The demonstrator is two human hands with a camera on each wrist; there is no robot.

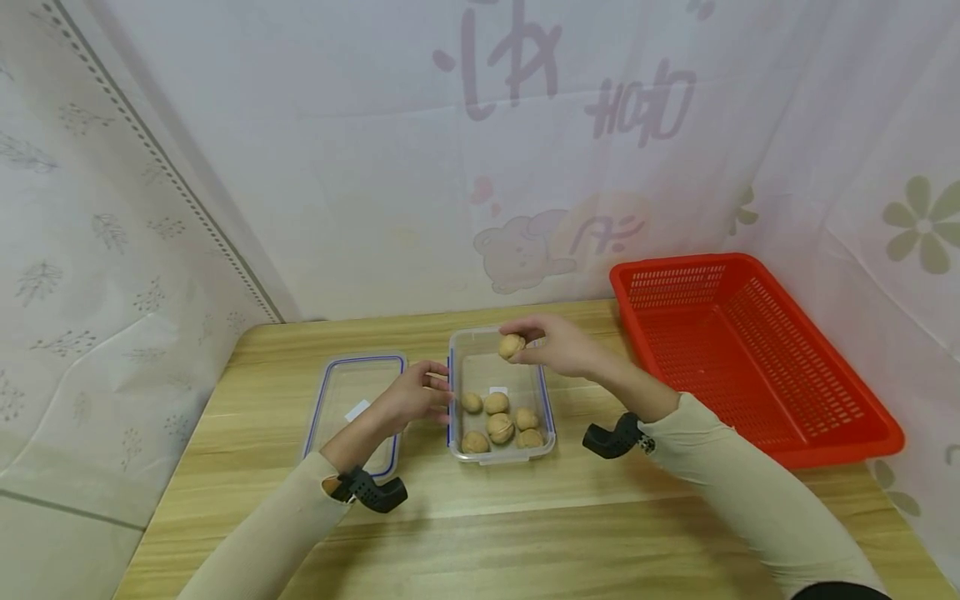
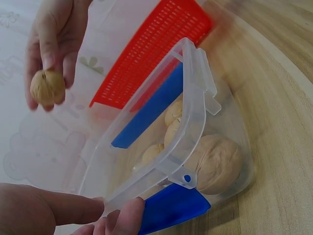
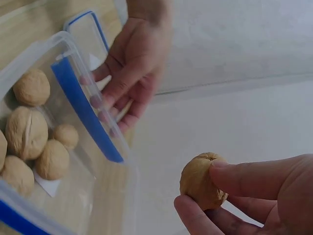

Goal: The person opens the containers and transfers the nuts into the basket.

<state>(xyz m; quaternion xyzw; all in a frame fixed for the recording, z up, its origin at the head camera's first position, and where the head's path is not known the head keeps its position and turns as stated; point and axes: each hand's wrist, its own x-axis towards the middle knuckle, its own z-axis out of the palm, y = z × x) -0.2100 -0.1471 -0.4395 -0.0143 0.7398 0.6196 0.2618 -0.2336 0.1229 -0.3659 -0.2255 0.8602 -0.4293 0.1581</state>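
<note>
Head view, w/ both wrist views. The right hand [image 1: 566,346] pinches one walnut [image 1: 512,345] between thumb and fingers [image 3: 244,178], held in the air above the far end of the clear container [image 1: 542,392]; fingers are curled round the nut, which touches nothing else. In the right wrist view the nut [image 3: 201,181] sits at the fingertips w/ its seam partly visible.

The left hand [image 1: 416,398] rests at the container's left wall, fingers [image 2: 63,208] fairly straight and touching the rim beside the blue clip [image 2: 171,208] (grasp not plainly closed round anything; reads as a steadying touch).

Inside the container, below and nearer than the right fingers, lies a loose group of walnuts [image 1: 498,423], approx. six, bunched at the near end, several touching each other.

Just left of the left fingers, partly under the wrist, the container lid [image 1: 337,396] lies flat on the wooden surface [image 1: 525,533]; it is clear w/ a blue seal.

Well to the right of the right fingers stands a red basket [image 1: 847,433] w/ perforated walls, set at an angle on the surface. Both forearms wear beige sleeves [image 1: 750,492], each w/ a black wrist mount [image 1: 613,437]. A pale printed curtain [image 1: 375,167] backs the scene.
</note>
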